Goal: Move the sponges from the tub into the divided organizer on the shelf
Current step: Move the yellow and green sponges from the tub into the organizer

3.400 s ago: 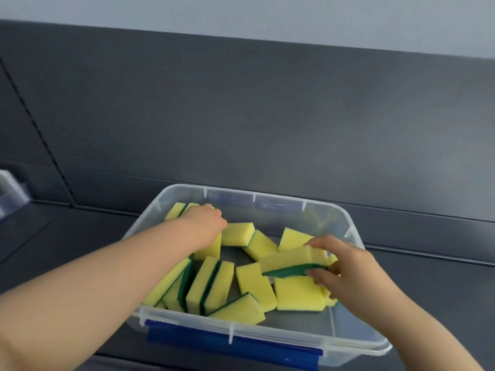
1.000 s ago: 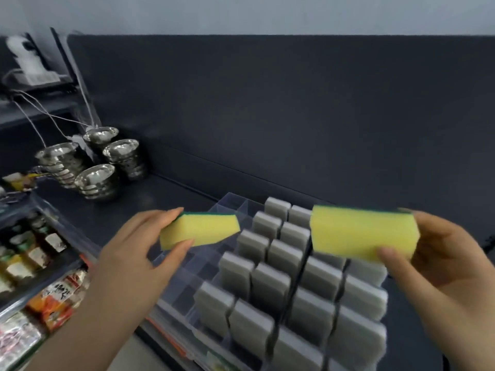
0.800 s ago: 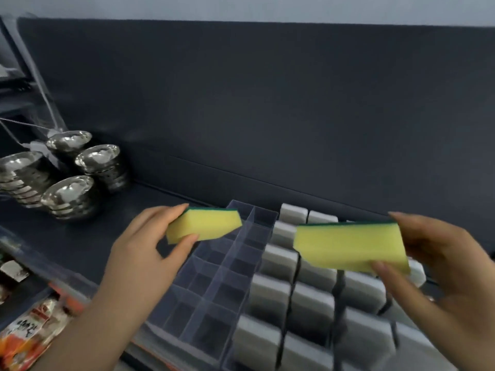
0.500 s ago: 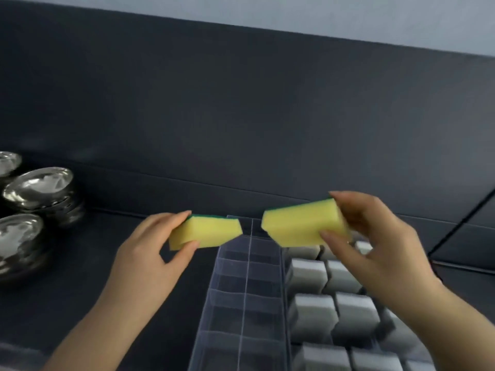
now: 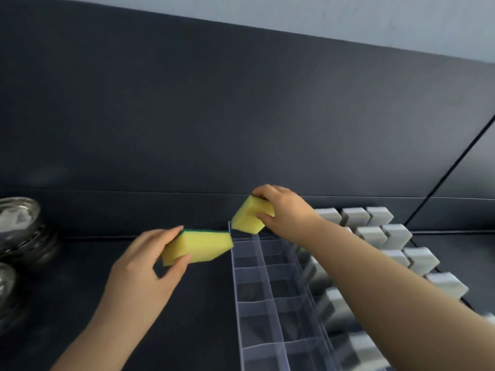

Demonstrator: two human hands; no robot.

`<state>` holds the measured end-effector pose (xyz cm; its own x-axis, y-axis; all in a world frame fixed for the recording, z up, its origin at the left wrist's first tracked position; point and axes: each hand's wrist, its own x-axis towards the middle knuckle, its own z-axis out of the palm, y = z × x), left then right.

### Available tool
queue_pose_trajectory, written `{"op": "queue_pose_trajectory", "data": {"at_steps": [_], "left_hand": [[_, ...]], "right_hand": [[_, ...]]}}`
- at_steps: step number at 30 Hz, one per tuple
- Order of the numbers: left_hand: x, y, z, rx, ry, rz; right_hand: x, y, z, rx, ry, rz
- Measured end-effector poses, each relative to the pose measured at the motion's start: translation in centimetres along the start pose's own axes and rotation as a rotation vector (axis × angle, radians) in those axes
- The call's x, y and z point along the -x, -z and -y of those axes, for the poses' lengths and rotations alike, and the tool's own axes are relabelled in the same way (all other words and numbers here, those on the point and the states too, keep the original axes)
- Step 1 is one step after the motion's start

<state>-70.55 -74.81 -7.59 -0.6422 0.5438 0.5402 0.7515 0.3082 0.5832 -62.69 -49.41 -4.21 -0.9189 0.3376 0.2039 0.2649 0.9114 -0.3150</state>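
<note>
Gripping a yellow sponge (image 5: 198, 246) with a green scouring layer in the left hand (image 5: 142, 274), low at 7 o'clock in the view. Thumb under the near yellow face, fingers curled over the green top, long side roughly level. Held in the air above the dark shelf (image 5: 80, 277), right tip just beside the far-left corner of the clear divided organizer (image 5: 236, 279), outside every cell.

Pinching a second yellow sponge (image 5: 249, 218) in the right hand (image 5: 288, 210), just below mid-view toward 5 o'clock. Thumb on the near side, fingers wrapped over the far edge. Tilted steeply, one corner pointing down over the far row of cells, at the organizer's 12 o'clock end. Cannot tell whether that corner touches the rim.

Running from 12 o'clock to 6 o'clock across the shelf: the organizer, see-through, two columns of square cells. At its 3 o'clock side, just beside it, rows of grey blocks (image 5: 372, 234) standing on edge, partly hidden under the right forearm. Far off at 9 o'clock, against the left border and well apart from the organizer, stacked steel bowls (image 5: 18, 223). Along 12 o'clock, behind everything, a dark back panel (image 5: 241, 116).
</note>
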Motion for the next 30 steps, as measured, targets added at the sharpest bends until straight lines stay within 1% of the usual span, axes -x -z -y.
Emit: {"op": "queue_pose_trajectory", "data": {"at_steps": [4, 12, 15, 19, 23, 28, 30], "left_hand": [[0.3, 0.3, 1.6, 0.024, -0.006, -0.003], [0.8, 1.2, 3.4, 0.019, 0.010, 0.017], [0.8, 1.4, 3.7, 0.023, 0.003, 0.010], [1.0, 1.6, 4.0, 0.030, 0.018, 0.023], [1.2, 1.4, 4.1, 0.047, 0.052, 0.055], [1.0, 1.0, 3.8, 0.067, 0.040, 0.073], [0.7, 0.8, 3.6, 0.070, 0.035, 0.075]], "right_hand": [[-1.6, -1.7, 0.1, 0.126, -0.046, 0.120], [-3.3, -4.0, 0.3, 0.241, -0.093, 0.247], [-3.6, -4.8, 0.3, 0.325, -0.075, 0.289], [-3.5, -5.9, 0.2, 0.496, -0.003, 0.280], [-3.6, -6.2, 0.0, 0.516, -0.012, 0.249], [-3.5, -6.2, -0.1, 0.633, 0.101, 0.163], [-3.4, -6.4, 0.0, 0.619, 0.086, 0.151]]}}
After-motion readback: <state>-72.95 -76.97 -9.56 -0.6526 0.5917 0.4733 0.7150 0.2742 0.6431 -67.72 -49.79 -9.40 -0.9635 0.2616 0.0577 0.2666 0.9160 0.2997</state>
